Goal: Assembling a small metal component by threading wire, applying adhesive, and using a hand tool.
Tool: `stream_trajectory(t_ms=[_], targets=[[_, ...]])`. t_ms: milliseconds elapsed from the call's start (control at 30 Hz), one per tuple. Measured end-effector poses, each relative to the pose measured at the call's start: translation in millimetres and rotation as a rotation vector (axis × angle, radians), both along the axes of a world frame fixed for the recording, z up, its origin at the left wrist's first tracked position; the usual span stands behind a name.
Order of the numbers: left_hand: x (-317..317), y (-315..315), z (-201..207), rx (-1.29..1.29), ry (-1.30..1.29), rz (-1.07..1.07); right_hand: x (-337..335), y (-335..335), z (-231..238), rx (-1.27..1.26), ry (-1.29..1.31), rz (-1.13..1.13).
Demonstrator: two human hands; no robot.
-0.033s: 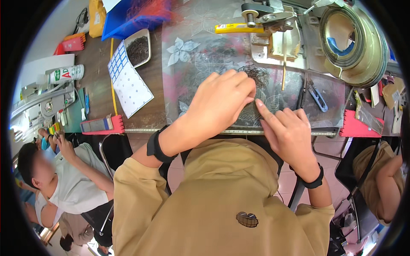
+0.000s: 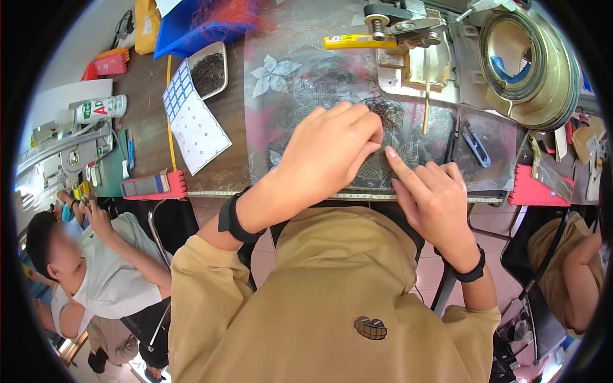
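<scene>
My left hand (image 2: 332,153) is closed over the mat, thumb and fingertips pinched together. Whatever is in that pinch is too small to make out. Just to its right, my right hand (image 2: 437,198) points its index finger at the left fingertips, a small gap between them. The right thumb stands apart from the index finger and the other fingers are loosely bent; nothing shows in this hand. Beyond the left knuckles lies a tangled heap of thin dark wire-like pieces (image 2: 388,115), partly hidden by that hand. Under both hands is a transparent flower-patterned mat (image 2: 274,76).
A small bench device (image 2: 408,29) with a yellow-handled tool (image 2: 357,41) stands at the back. Right of it are a large metal ring-shaped part (image 2: 543,96) and a blue cutter (image 2: 476,145). Leftward sit a tray of dark pieces (image 2: 220,83), a patterned card (image 2: 195,137) and a blue bin (image 2: 175,35).
My right index fingertip has shifted very slightly right, away from the left fingertips. My left hand keeps its pinch in nearly the same place.
</scene>
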State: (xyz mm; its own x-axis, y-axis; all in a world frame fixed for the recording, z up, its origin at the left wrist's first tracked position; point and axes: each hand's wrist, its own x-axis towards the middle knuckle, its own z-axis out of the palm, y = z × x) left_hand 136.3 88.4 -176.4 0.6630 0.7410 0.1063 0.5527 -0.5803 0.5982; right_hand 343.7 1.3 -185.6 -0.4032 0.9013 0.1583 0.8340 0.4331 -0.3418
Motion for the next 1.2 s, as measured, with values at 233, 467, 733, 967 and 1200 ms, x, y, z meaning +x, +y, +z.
stream_trajectory(t_ms=[233,467,733,967,1200], targets=[[-10,4,36,-0.283,-0.248,0.162,2,6,12,0.03,0.124,-0.054],[-17,5,31,-0.148,-0.18,0.209,-4,5,-2,-0.013,0.107,-0.062],[-10,1,32,-0.021,-0.099,0.136,-4,4,-1,-0.032,0.194,-0.102],[1,-3,56,0.081,-0.07,0.086,-3,14,20,-0.248,0.459,-0.165],[12,1,79,0.148,-0.114,0.047,-4,29,46,-0.547,0.936,-0.225]])
